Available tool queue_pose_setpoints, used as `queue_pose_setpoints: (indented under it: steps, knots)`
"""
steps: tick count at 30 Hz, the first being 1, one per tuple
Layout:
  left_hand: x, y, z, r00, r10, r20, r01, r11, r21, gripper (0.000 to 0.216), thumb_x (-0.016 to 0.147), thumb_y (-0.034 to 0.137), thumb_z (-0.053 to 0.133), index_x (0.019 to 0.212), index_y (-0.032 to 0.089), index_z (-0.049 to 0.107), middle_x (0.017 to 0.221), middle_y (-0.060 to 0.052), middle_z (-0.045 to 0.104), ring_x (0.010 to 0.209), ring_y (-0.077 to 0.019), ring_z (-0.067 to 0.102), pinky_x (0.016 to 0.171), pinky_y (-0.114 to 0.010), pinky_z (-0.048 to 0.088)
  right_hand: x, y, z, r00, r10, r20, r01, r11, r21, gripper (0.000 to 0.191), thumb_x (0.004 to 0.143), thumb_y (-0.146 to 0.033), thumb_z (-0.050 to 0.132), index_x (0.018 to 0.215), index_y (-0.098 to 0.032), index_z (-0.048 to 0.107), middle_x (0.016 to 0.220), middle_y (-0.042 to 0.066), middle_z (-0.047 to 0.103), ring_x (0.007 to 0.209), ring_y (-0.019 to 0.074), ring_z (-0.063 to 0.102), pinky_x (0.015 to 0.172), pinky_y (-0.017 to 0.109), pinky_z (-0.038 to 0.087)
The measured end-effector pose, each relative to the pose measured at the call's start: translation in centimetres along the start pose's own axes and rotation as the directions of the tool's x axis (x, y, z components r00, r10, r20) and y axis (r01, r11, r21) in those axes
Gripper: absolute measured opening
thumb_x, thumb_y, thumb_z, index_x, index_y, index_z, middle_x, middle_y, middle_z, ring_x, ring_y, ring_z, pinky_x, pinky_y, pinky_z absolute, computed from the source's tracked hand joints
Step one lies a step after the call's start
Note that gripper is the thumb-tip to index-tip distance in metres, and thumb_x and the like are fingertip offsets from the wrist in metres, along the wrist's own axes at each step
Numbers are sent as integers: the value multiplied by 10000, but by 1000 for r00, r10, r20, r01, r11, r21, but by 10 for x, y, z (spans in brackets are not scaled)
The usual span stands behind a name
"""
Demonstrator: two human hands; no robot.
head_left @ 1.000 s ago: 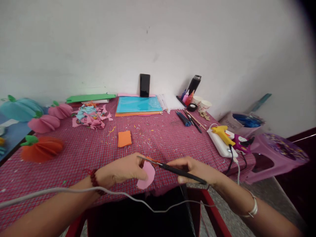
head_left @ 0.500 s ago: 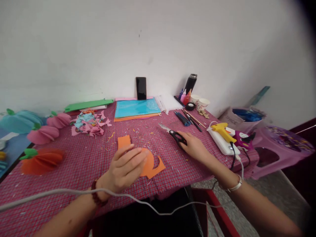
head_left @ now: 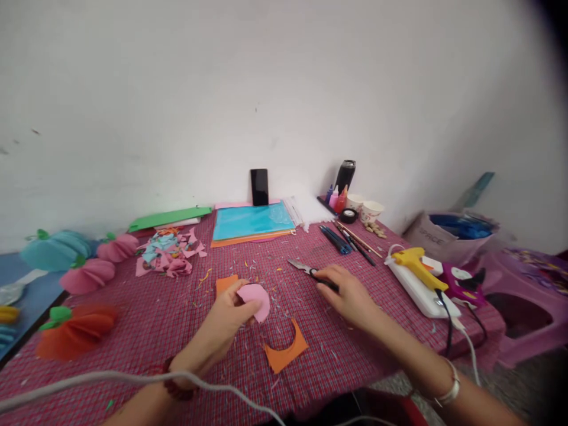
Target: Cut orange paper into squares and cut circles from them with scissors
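Note:
My left hand (head_left: 226,316) pinches a pink paper disc (head_left: 258,300) between thumb and fingers, a little above the checked tablecloth. Behind that hand lies an orange paper piece (head_left: 224,284), partly covered. A curved orange offcut (head_left: 287,352) rests in front, to the right of the disc. My right hand (head_left: 348,293) is closed over the black handles of a pair of scissors (head_left: 302,267). Their blades point away to the left, low over the cloth.
Paper pumpkins (head_left: 86,277) and a heap of scraps (head_left: 171,251) sit on the left. Coloured sheets (head_left: 252,220) and a phone (head_left: 260,186) are at the back. Rightward lie pens (head_left: 336,239), paper cups (head_left: 371,211) and a yellow glue gun (head_left: 419,267) on a power strip. A cable (head_left: 186,378) crosses the foreground.
My left hand has turned from lying over the orange paper to holding up a pink disc. The orange offcut now lies apart. My right hand stays at the scissors; the view has shifted.

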State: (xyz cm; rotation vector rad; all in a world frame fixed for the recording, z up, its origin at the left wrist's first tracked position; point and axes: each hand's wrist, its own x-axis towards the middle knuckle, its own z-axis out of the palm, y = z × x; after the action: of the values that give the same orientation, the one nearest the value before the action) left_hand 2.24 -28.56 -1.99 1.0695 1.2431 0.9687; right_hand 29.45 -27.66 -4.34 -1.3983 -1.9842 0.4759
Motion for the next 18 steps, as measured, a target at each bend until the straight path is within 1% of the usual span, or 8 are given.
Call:
queue_pose_setpoints:
  steps: [2,4,5,6,8,12,15,18]
  knots:
    - [0,3,4,1000,4,-3,-4,1000,-19,404,602,283,753,931,173,545,754,26,627,610,-105,564,510,-196,406,10,-28,9,992,25,120,-65,935,348,174,886,-312,565,996,-193,629,968,73,668,905,208,613,848,365,466]
    - [0,5,7,999,39,13,-39,999,-29,394,607,291,765,903,180,531,729,40,606,614,-99,553,526,-193,414,23,-52,24,956,-36,291,-159,771,617,215,841,-367,626,966,-196,593,951,48,659,870,183,611,815,335,466]
    - [0,6,8,998,58,11,-57,997,-43,395,608,298,775,892,182,525,724,44,599,613,-96,546,533,-192,417,30,-62,32,932,-72,355,-211,689,693,248,815,-395,655,939,-193,580,907,31,649,822,166,603,778,316,460]
    - [1,7,8,998,68,4,-68,996,-61,401,608,302,786,886,185,522,724,45,596,610,-93,540,536,-192,417,36,-68,40,913,-89,399,-258,632,731,280,786,-419,686,899,-190,570,851,13,635,770,151,589,740,298,450]
    - [2,7,7,997,76,-5,-76,991,-112,411,608,314,805,879,186,524,730,43,599,604,-92,535,535,-195,415,47,-75,55,895,-67,440,-328,570,753,331,726,-451,736,807,-186,555,747,-16,603,686,129,555,673,272,419]
    - [7,7,-3,996,86,10,-83,976,-201,347,673,427,775,794,169,577,659,34,591,550,-91,508,513,-209,410,58,-75,70,900,34,435,-385,531,755,344,665,-447,772,692,-179,557,632,-40,580,599,101,516,615,246,383]
    - [12,7,-16,999,41,26,-36,983,-181,391,668,501,767,656,154,588,568,27,569,508,-83,479,491,-203,380,64,-73,71,880,42,473,-429,501,752,329,623,-407,798,671,-177,568,597,-46,595,561,95,521,582,235,390]
    - [21,9,-34,998,-16,64,24,991,-134,478,728,612,666,629,146,618,585,-12,617,538,-106,531,531,-221,408,79,-63,71,875,89,477,-455,492,743,295,629,-362,788,675,-176,564,587,-42,611,544,101,548,565,234,425]
